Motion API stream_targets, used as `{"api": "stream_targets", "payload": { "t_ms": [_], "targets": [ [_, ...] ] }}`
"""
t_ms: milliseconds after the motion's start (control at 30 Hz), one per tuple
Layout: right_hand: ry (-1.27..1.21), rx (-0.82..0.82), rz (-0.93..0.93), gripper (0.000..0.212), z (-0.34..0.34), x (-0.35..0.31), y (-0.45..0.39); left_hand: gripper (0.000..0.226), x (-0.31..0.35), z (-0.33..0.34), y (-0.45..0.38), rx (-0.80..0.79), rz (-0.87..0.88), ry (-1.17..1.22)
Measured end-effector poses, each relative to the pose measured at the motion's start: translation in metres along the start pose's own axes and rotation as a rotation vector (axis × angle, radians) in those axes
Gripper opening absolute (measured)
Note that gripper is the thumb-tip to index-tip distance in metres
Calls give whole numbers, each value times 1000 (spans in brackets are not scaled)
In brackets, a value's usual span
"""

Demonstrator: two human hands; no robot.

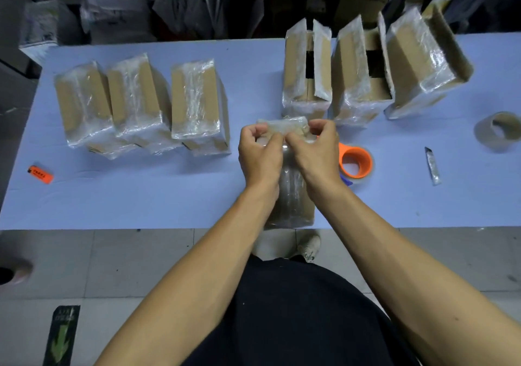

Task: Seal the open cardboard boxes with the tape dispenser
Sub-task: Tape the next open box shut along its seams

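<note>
A tape-covered cardboard box (293,202) lies lengthwise at the table's front edge, right in front of me. My left hand (260,155) and my right hand (314,151) meet over its far end, fingers curled and pinching the clear tape-covered flaps there. The orange tape dispenser (355,164) with a clear roll rests on the table just right of my right hand, touched by neither hand. Three closed taped boxes (141,103) stand at the left. Three boxes with open flaps (363,75) stand at the back right.
A spare brown tape roll (499,131) sits near the right edge, with a small utility knife (432,165) left of it. An orange lighter (40,174) lies at the front left of the blue table (141,190). Bags and packaging pile up behind the table.
</note>
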State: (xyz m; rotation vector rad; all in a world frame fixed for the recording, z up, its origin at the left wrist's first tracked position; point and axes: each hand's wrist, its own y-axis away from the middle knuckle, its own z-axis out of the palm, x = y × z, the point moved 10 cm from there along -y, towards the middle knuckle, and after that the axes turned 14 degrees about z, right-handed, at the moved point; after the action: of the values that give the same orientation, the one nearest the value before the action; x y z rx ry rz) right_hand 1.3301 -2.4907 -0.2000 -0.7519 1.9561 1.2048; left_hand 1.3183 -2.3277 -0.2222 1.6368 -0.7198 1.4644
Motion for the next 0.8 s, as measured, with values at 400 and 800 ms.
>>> {"api": "stream_targets", "payload": {
  "t_ms": [400, 800],
  "targets": [
    [199, -151, -110, 51, 17, -15, -19, 35, 2, -8, -13, -562, 336, -307],
    [136, -6, 149, 33, -38, 96, -18, 24, -62, -76, 3, -61, -78, -360]
  ]
}}
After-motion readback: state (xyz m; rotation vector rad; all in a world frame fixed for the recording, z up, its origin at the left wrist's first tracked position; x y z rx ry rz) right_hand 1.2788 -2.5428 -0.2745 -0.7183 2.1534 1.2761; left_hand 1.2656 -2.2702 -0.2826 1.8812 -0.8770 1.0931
